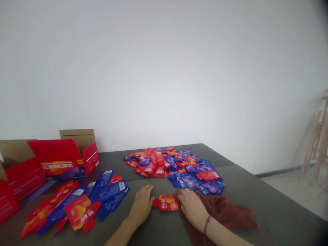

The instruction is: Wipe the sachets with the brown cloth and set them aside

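A red and orange sachet (pixel 168 203) with a narrow neck lies flat on the dark table in front of me. My left hand (pixel 141 204) is at its narrow left end, fingers curled and thumb against the neck. At the sachet's right end, my right hand (pixel 191 207) rests with bent fingers on a brown cloth (pixel 221 213). The cloth's edge meets the sachet under those fingers, and its loose folds spread to the right. What lies beneath either palm is hidden.
A large pile of red and purple sachets (pixel 159 160) lies at the back. More red and blue sachets (pixel 79 209) are spread at left. Behind them stand open red cartons (pixel 61 164) against the wall. A wooden stand (pixel 317 143) is off the table at far right.
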### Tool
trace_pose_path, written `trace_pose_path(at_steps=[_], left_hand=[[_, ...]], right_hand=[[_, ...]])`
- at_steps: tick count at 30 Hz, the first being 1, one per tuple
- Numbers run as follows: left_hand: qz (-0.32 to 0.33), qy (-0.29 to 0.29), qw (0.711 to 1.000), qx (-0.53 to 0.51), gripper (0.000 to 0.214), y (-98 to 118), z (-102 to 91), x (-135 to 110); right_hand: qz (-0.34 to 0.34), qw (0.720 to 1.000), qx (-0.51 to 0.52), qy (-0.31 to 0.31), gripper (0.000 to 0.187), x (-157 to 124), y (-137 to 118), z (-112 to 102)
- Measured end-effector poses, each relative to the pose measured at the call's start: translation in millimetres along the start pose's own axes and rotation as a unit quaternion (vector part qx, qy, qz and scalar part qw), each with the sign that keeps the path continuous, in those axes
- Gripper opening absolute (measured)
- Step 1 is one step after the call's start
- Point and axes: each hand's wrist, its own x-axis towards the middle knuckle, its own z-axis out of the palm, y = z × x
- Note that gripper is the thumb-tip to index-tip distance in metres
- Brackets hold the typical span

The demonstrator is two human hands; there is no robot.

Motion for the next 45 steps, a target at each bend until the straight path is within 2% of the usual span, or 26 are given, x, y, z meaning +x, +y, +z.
trace_pose_path(at_steps=[4,9,12,16,18,20,23,25,28,30,32,34,39,42,45], left_hand=[[0.022,-0.02,0.999,0.041,0.048,0,6.0,3],[0.029,-0.04,0.997,0.054,0.045,2,4.1,2],[0.039,-0.05,0.996,0.061,0.045,1,2.4,2],[0.04,-0.051,0.996,0.063,0.046,2,0.8,2],[0.037,-0.049,0.996,0.061,0.046,2,0.3,2],[0.035,-0.048,0.997,0.058,0.046,3,0.2,2],[0.034,-0.045,0.997,0.054,0.046,3,0.9,2],[0.033,-0.046,0.997,0.054,0.046,3,1.5,2],[0.031,-0.053,0.997,0.055,0.046,0,1.9,3],[0.031,-0.057,0.996,0.056,0.048,-1,1.8,3],[0.031,-0.058,0.996,0.056,0.049,-2,1.5,3],[0.027,-0.055,0.996,0.057,0.049,-2,1.4,4],[0.026,-0.044,0.997,0.051,0.051,1,1.6,4],[0.027,-0.037,0.998,0.041,0.051,2,1.1,5],[0.043,-0.02,0.999,0.022,0.053,2,1.0,3]], right_hand=[[-0.024,0.999,-0.022,-0.023,0.021,19,-10,-1],[-0.05,0.998,-0.018,-0.029,0.021,42,-44,0],[-0.098,0.995,0.007,-0.03,0.022,35,-57,-2],[-0.172,0.982,0.078,-0.028,0.03,9,-43,-5],[-0.144,0.985,0.093,-0.018,0.03,0,-29,-5],[-0.079,0.993,0.09,0.001,0.027,-1,-21,-2],[-0.003,0.998,0.056,0.016,0.023,12,-30,4],[0.005,1.0,0.026,0.008,0.021,24,-49,9],[-0.02,1.0,0.0,-0.01,0.021,37,-79,14],[-0.043,0.999,0.002,-0.013,0.022,39,-86,15],[-0.065,0.998,0.017,-0.011,0.022,34,-79,13],[-0.068,0.997,0.032,-0.006,0.022,25,-60,11],[0.035,0.999,-0.002,0.001,0.026,6,-12,8],[0.056,0.998,-0.034,-0.001,0.027,9,-12,10],[0.034,0.999,-0.028,-0.006,0.027,19,-27,12]])
